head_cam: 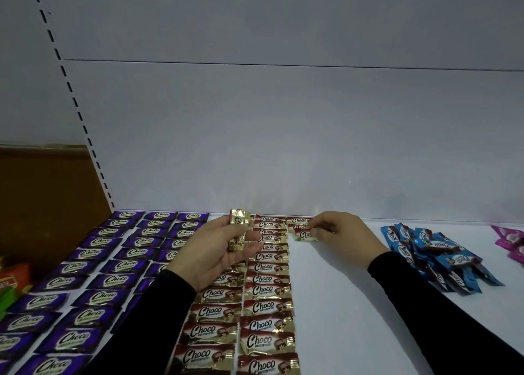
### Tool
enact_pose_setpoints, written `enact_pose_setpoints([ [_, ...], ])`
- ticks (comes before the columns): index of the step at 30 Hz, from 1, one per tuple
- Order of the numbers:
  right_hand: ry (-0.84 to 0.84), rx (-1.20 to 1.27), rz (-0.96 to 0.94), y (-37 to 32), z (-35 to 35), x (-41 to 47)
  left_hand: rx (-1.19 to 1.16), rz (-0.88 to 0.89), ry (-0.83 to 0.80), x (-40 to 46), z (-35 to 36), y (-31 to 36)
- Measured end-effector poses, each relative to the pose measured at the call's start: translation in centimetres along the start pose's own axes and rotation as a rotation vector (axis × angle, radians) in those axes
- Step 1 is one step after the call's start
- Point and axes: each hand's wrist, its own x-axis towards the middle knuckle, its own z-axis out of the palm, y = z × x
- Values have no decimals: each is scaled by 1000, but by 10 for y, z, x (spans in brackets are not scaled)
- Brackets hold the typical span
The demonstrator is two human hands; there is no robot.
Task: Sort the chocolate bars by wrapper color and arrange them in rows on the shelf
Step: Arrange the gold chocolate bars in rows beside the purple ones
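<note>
A: Status?
B: Purple rows (93, 264) done beyond my left hand (218, 250), which grips spare gold bars (238, 230); right hand (337, 233) pinches one gold bar (304, 235), third row. Blue pile (436, 258) unsorted, right

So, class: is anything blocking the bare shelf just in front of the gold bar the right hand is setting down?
Nothing visible. The right hand pinches the gold bar; the shelf in front lies bare.

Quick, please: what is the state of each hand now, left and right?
Left hand: closed, holding a small stack of gold bars.
Right hand: closed, pinching one gold bar on the shelf.
</note>
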Motion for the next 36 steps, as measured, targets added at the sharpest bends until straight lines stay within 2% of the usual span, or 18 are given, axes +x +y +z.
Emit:
enact_pose_setpoints([
  [9,53,-56,-61,1,11,1,20,0,6,1,-1,-1],
  [18,37,-151,-151,2,10,3,36,1,8,1,-1,0],
  [22,57,-161,-127,7,8,3,35,1,7,1,-1,-1],
  [27,40,-277,-168,2,9,2,29,-3,1,2,-2,-1],
  [36,2,-305,-245,2,7,1,27,2,-8,4,-3,-3],
])
